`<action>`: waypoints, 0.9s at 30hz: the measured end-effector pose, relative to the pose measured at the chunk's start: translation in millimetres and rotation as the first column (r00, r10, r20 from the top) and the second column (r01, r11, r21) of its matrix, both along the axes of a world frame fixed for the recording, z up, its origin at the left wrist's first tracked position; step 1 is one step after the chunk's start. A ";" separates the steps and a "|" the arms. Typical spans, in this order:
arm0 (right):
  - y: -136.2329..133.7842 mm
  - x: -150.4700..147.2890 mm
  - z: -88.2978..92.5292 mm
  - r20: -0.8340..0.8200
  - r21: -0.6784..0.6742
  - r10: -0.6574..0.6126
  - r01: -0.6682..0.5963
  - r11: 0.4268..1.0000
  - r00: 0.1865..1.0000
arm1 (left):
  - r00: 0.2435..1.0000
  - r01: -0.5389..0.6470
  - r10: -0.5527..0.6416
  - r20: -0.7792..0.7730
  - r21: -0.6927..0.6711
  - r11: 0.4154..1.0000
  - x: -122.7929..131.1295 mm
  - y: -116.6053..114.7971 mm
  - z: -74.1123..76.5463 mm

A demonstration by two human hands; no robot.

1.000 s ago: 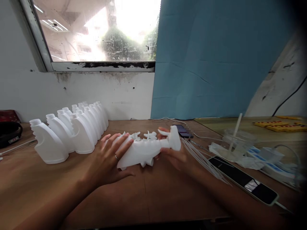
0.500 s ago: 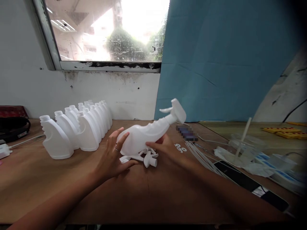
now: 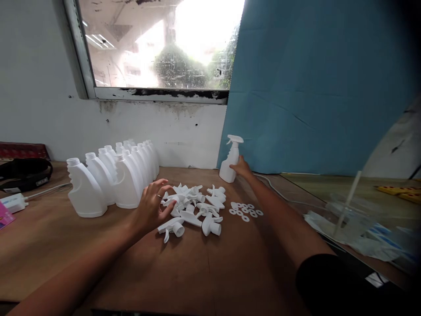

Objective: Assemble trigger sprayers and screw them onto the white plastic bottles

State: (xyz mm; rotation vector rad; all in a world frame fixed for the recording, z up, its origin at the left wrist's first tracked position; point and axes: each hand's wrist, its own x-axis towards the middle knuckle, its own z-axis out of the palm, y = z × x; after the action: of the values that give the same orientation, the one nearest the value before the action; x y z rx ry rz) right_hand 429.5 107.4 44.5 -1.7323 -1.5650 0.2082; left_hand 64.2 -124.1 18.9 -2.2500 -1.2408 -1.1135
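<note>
At the back of the table, my right hand (image 3: 241, 167) is wrapped round a white spray bottle (image 3: 230, 166), which stands upright with a trigger head on its neck. My left hand (image 3: 154, 205) hovers beside a pile of loose white trigger sprayer heads (image 3: 187, 206), fingers curved and apart, holding nothing. Several flat white washers (image 3: 245, 210) lie right of the pile. Open-necked white bottles (image 3: 87, 191) stand in two rows on the left.
A white adapter (image 3: 13, 202) with a cable and a black strap-like item (image 3: 26, 173) lie at far left. On the right are a clear container with a stick (image 3: 347, 204) and crumpled tissue (image 3: 355, 239). Behind the table hangs a blue sheet (image 3: 296, 87).
The spray bottle went from tilted between both hands to upright at the back, in my right hand. My left hand has let go of it. The sprayer heads and washers show more fully.
</note>
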 end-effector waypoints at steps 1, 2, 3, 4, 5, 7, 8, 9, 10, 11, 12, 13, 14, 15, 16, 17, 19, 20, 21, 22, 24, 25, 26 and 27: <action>5.4 -0.9 -3.5 -0.026 -0.011 0.006 -0.006 1.000 1.000 | 1.000 0.005 -0.005 0.000 -0.010 1.000 -0.4 0.6 -1.0; 10.5 -1.8 -6.5 -0.051 -0.022 0.012 -0.014 1.000 0.999 | 1.000 0.010 -0.010 -0.001 -0.018 1.000 -0.8 1.1 -2.0; 15.2 -2.6 -9.1 -0.075 -0.030 0.019 -0.022 0.999 0.997 | 1.000 0.016 -0.016 -0.004 -0.026 1.000 -1.0 1.4 -3.1; 19.4 -3.0 -11.2 -0.096 -0.038 0.026 -0.030 0.999 0.995 | 1.000 0.020 -0.021 -0.008 -0.034 0.999 -1.0 1.6 -4.3; 23.2 -3.1 -12.8 -0.117 -0.044 0.032 -0.037 0.998 0.993 | 1.000 0.024 -0.025 -0.014 -0.041 0.999 -0.8 1.5 -5.5; 29.7 -2.0 -14.7 -0.156 -0.060 0.038 -0.047 0.997 0.987 | 0.999 0.029 -0.031 -0.028 -0.053 0.998 0.0 0.9 -7.7; 32.2 -1.0 -15.1 -0.174 -0.067 0.036 -0.048 0.997 0.984 | 0.999 0.031 -0.033 -0.033 -0.058 0.998 0.7 0.3 -8.5; 34.3 0.1 -15.4 -0.191 -0.069 0.027 -0.041 0.997 0.981 | 0.999 0.033 -0.035 -0.035 -0.060 0.998 1.5 -0.4 -9.1; 35.9 1.1 -15.8 -0.206 -0.064 0.009 -0.023 0.998 0.978 | 0.999 0.035 -0.037 -0.035 -0.063 0.997 2.3 -1.2 -9.4; 36.7 1.9 -16.4 -0.219 -0.049 -0.019 0.009 0.999 0.976 | 0.999 0.038 -0.040 -0.035 -0.066 0.997 3.2 -2.0 -9.5; 36.9 2.0 -17.5 -0.229 -0.022 -0.058 0.054 0.998 0.972 | 0.998 0.043 -0.046 -0.034 -0.068 0.997 4.0 -2.9 -9.2; 36.3 1.3 -19.1 -0.238 0.014 -0.102 0.109 0.994 0.966 | 0.998 0.051 -0.053 -0.032 -0.069 0.996 4.7 -3.7 -8.8; 35.2 -0.6 -21.3 -0.246 0.056 -0.146 0.164 0.985 0.958 | 0.998 0.058 -0.060 -0.030 -0.068 0.996 5.4 -4.5 -8.1; 33.7 -3.7 -23.8 -0.251 0.102 -0.180 0.211 0.972 0.951 | 0.997 0.064 -0.066 -0.029 -0.069 0.996 6.0 -5.2 -7.5; 32.3 -8.1 -26.6 -0.252 0.147 -0.199 0.240 0.959 0.947 | 0.997 0.067 -0.070 -0.029 -0.070 0.995 6.4 -5.9 -6.8; 31.2 -13.7 -29.3 -0.247 0.188 -0.200 0.250 0.950 0.948 | 0.997 0.068 -0.070 -0.027 -0.070 0.995 6.8 -6.4 -6.2; 31.6 -27.3 -34.0 -0.217 0.246 -0.167 0.220 0.944 0.962 | 0.997 0.067 -0.070 -0.030 -0.073 0.995 7.2 -7.1 -5.3; 33.4 -34.5 -35.8 -0.197 0.258 -0.146 0.194 0.946 0.970 | 0.997 0.066 -0.069 -0.033 -0.075 0.995 7.4 -7.3 -5.1; 36.1 -41.3 -37.2 -0.177 0.256 -0.132 0.175 0.951 0.975 | 0.997 0.065 -0.068 -0.035 -0.077 0.995 7.5 -7.4 -4.9; 39.4 -47.3 -38.4 -0.160 0.241 -0.126 0.162 0.957 0.979 | 0.997 0.064 -0.067 -0.037 -0.078 0.995 7.7 -7.5 -4.7; 46.4 -55.8 -40.3 -0.136 0.181 -0.129 0.153 0.972 0.982 | 0.997 0.066 -0.069 -0.044 -0.081 0.995 7.9 -7.4 -4.1; 49.2 -58.1 -41.4 -0.123 0.146 -0.134 0.151 0.978 0.983 | 0.996 0.069 -0.073 -0.045 -0.082 0.994 8.0 -7.5 -3.8; 51.0 -59.3 -42.6 -0.110 0.115 -0.141 0.154 0.981 0.984 | 0.996 0.074 -0.078 -0.046 -0.083 0.994 8.1 -7.6 -3.4; 51.8 -59.4 -43.8 -0.095 0.091 -0.151 0.160 0.983 0.984 | 0.995 0.080 -0.085 -0.048 -0.086 0.993 8.1 -7.8 -3.0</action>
State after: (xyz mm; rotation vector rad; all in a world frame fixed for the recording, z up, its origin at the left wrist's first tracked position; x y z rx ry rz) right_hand 370.1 159.3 0.6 -1.7357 -1.3476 0.1249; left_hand 72.3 -131.9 15.9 -2.3962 -1.2050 -1.0433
